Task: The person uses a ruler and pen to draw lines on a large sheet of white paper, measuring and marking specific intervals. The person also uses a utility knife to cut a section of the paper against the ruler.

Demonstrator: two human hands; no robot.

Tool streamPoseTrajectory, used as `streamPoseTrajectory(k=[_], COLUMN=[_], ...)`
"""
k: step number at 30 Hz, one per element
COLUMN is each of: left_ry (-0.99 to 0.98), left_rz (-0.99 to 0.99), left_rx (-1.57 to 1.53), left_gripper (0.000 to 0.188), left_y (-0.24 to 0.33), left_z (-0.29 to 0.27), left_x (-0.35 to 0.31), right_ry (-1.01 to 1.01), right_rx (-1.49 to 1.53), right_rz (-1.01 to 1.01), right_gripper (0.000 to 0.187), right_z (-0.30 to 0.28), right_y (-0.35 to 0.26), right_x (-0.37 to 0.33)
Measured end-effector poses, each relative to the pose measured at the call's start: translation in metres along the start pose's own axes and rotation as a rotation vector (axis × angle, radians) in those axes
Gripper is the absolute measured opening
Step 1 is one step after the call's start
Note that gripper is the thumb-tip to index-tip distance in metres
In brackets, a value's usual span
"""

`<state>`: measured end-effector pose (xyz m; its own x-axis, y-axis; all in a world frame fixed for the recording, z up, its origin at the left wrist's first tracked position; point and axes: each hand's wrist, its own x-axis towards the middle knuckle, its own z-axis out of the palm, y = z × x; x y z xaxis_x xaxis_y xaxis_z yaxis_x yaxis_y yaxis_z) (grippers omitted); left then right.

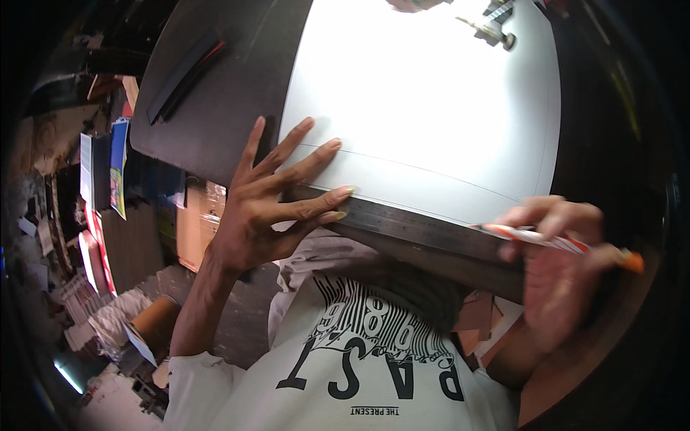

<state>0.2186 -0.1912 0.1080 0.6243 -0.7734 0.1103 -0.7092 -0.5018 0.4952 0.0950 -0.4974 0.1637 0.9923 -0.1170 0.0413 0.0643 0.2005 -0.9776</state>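
A large white sheet (402, 93) lies on the dark tabletop (251, 72), with thin lines running across it near my body. Along its near edge rests a dark, flat straightedge (410, 221). My left hand (262, 205) is open with fingers spread; some fingertips press on the sheet, while the lower finger and thumb rest at the straightedge's left end. In my right hand (564, 258) is a white and orange pen (532, 235), pinched between the fingers. Its tip meets the sheet beside the straightedge's upper edge, toward the right end.
On the table's left part lies a long black object (183, 82) with a red edge. A metal fitting with a knob (496, 32) sits at the far edge of the sheet. Cardboard boxes (200, 223), boards and a brown roll (154, 320) crowd the floor at left.
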Motion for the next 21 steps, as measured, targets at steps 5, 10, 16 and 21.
streamPoseTrajectory(k=[5, 10, 16, 21], left_ry=[-0.019, 0.003, -0.012, 0.014], left_rz=[0.006, 0.007, 0.022, 0.018], left_rx=[0.017, -0.011, -0.001, -0.011], left_gripper=[0.038, 0.038, 0.043, 0.043], left_y=[0.0, -0.005, -0.007, -0.007], left_z=[-0.005, -0.002, 0.003, 0.002], left_x=[0.002, 0.0, 0.0, 0.001], right_ry=[-0.003, 0.0, 0.026, 0.01], right_rx=[-0.093, -0.297, -0.316, -0.349], right_rz=[0.082, 0.044, -0.064, -0.108], right_gripper=[0.014, 0.018, 0.02, 0.02], right_z=[0.057, 0.057, 0.055, 0.053], right_y=[0.032, 0.05, 0.065, 0.068], right_x=[0.028, 0.032, 0.028, 0.029])
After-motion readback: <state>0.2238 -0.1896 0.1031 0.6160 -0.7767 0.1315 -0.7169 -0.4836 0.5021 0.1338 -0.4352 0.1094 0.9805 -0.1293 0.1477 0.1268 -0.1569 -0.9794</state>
